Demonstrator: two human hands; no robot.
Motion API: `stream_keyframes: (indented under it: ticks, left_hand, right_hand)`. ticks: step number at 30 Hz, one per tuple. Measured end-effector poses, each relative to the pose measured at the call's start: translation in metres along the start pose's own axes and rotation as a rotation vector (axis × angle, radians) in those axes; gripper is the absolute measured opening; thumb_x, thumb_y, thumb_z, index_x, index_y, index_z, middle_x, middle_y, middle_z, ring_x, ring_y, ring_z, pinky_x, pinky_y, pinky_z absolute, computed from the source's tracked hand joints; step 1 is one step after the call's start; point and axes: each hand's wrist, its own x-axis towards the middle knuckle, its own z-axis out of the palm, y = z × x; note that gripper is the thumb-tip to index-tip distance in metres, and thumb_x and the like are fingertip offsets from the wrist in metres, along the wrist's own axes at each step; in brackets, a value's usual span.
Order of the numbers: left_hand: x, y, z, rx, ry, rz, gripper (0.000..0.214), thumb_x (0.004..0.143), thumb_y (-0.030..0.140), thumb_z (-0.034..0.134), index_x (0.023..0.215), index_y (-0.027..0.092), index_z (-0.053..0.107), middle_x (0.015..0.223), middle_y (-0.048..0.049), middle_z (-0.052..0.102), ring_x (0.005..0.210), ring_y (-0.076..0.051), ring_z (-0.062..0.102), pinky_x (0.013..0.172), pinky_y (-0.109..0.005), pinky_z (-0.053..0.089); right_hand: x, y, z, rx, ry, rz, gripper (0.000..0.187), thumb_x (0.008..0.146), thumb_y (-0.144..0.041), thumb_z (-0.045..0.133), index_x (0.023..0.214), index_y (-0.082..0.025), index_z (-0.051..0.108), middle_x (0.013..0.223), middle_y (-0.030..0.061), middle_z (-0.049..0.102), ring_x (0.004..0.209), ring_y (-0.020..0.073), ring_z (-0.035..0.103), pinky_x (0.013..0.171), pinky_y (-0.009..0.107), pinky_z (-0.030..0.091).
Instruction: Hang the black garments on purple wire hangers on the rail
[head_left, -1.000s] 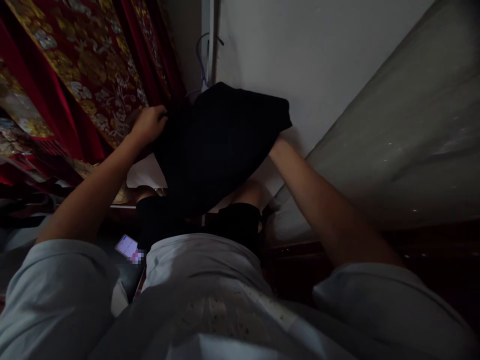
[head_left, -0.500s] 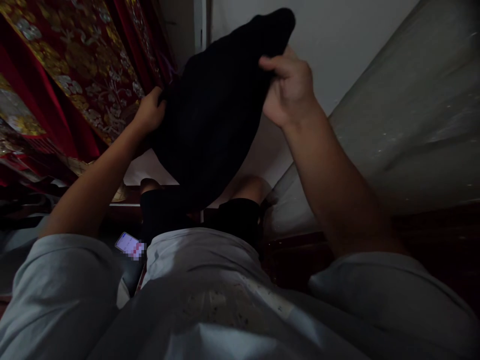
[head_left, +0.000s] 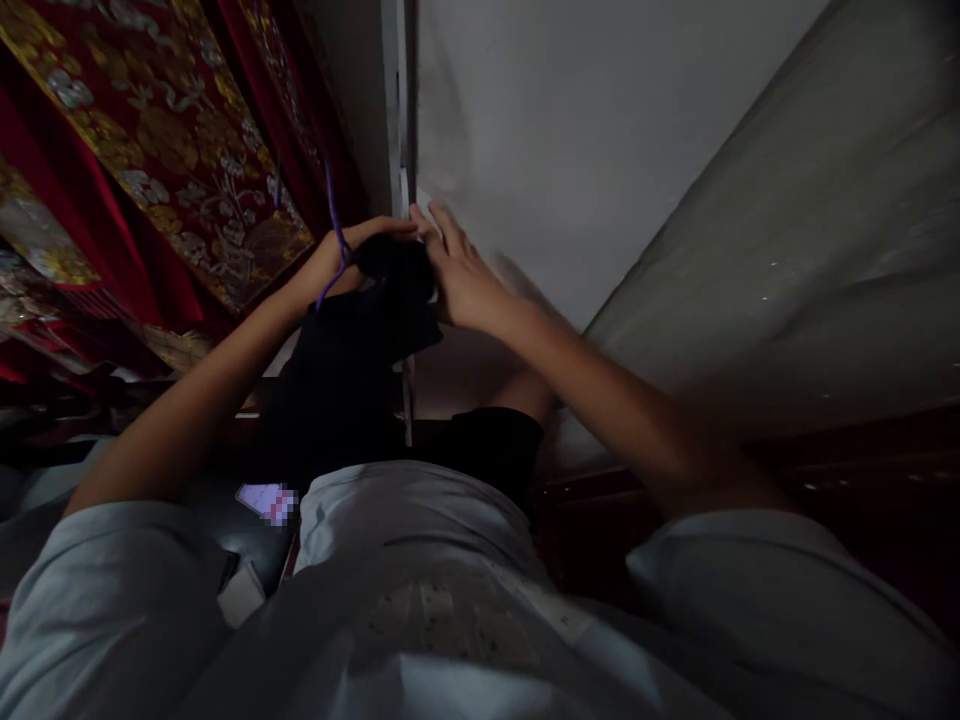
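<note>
A black cloth garment hangs in a bunch in front of my legs, its upper part gathered between my two hands. My left hand is closed on its top left part, with the fingers reaching over the gathered cloth. A thin purple cord or wire passes across the back of that hand; what it belongs to is hard to make out. My right hand rests against the right side of the bunch, its fingers stretched out and slightly apart. The fingertips of both hands nearly meet. The garment's lower part blends into my dark shorts.
Red fabric with gold and silver embroidery hangs at the left. Greyish plastic sheeting slopes along the right, beside a pale flat surface. A lit phone lies on a dark seat by my left side, near a small pale object.
The garment was spread wide between my hands and is now bunched lower down. My right hand has come down and left to meet my left, its fingers now stretched out. The purple cord shows more.
</note>
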Motion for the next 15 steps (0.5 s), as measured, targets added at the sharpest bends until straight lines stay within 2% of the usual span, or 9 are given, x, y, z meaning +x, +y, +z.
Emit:
stream_keyframes:
  ticks: [2, 4, 6, 8, 10, 12, 15]
  left_hand:
    - [-0.002, 0.007, 0.012, 0.018, -0.096, 0.066, 0.024, 0.087, 0.008, 0.073, 0.110, 0.009, 0.075, 0.117, -0.0106, 0.075, 0.130, -0.027, 0.063, 0.121, -0.043, 0.039]
    - [-0.005, 0.012, 0.017, 0.040, -0.156, 0.099, 0.026, 0.091, 0.021, 0.075, 0.114, 0.010, 0.074, 0.117, -0.0120, 0.075, 0.128, -0.027, 0.064, 0.117, -0.040, 0.042]
    - [-0.007, 0.012, 0.018, 0.042, -0.176, 0.060, 0.035, 0.092, 0.029, 0.076, 0.120, 0.010, 0.071, 0.115, -0.0118, 0.075, 0.117, -0.027, 0.069, 0.108, -0.038, 0.049]
    - [-0.009, 0.010, 0.018, 0.024, -0.165, 0.001, 0.039, 0.094, 0.035, 0.075, 0.123, 0.010, 0.069, 0.108, -0.0107, 0.076, 0.104, -0.026, 0.072, 0.097, -0.036, 0.054]
    - [-0.012, 0.007, 0.020, -0.022, -0.118, -0.025, 0.036, 0.099, 0.038, 0.069, 0.124, 0.011, 0.069, 0.103, -0.0093, 0.076, 0.103, -0.026, 0.072, 0.094, -0.036, 0.055]
    - [-0.018, 0.007, 0.021, -0.063, -0.022, -0.026, 0.033, 0.101, 0.036, 0.067, 0.126, 0.015, 0.069, 0.101, -0.0076, 0.076, 0.107, -0.025, 0.071, 0.098, -0.035, 0.055]
    - [-0.035, 0.007, 0.021, -0.110, 0.087, -0.126, 0.034, 0.100, 0.033, 0.068, 0.131, 0.019, 0.067, 0.105, -0.0067, 0.076, 0.108, -0.025, 0.071, 0.102, -0.038, 0.054]
  right_hand:
    - [-0.002, -0.007, 0.005, -0.034, 0.132, -0.012, 0.063, 0.097, -0.035, 0.057, 0.154, -0.016, 0.037, 0.162, 0.0174, 0.036, 0.156, 0.0335, 0.030, 0.130, 0.057, 0.025]
    - [-0.005, -0.017, 0.000, -0.010, 0.195, -0.053, 0.049, 0.102, -0.035, 0.045, 0.147, -0.016, 0.043, 0.151, 0.0159, 0.050, 0.148, 0.0298, 0.042, 0.130, 0.054, 0.026]
    - [-0.009, -0.025, -0.010, 0.076, 0.165, -0.102, 0.048, 0.103, -0.040, 0.044, 0.145, -0.018, 0.045, 0.144, 0.0131, 0.055, 0.142, 0.0271, 0.050, 0.126, 0.050, 0.034]
    - [-0.012, -0.026, -0.019, 0.185, 0.083, -0.104, 0.055, 0.100, -0.047, 0.052, 0.148, -0.021, 0.044, 0.146, 0.0104, 0.055, 0.139, 0.0262, 0.053, 0.121, 0.045, 0.042]
    - [-0.014, -0.016, -0.026, 0.275, 0.014, -0.042, 0.059, 0.094, -0.054, 0.062, 0.142, -0.022, 0.053, 0.139, 0.0087, 0.062, 0.131, 0.0276, 0.060, 0.113, 0.044, 0.049]
    - [-0.015, 0.002, -0.029, 0.381, -0.069, 0.081, 0.055, 0.088, -0.064, 0.066, 0.121, -0.020, 0.067, 0.117, 0.0081, 0.071, 0.113, 0.0279, 0.068, 0.101, 0.044, 0.057]
    - [-0.020, 0.030, -0.028, 0.608, -0.162, 0.324, 0.058, 0.084, -0.076, 0.064, 0.092, -0.018, 0.071, 0.088, 0.0074, 0.073, 0.088, 0.0246, 0.072, 0.079, 0.039, 0.062]
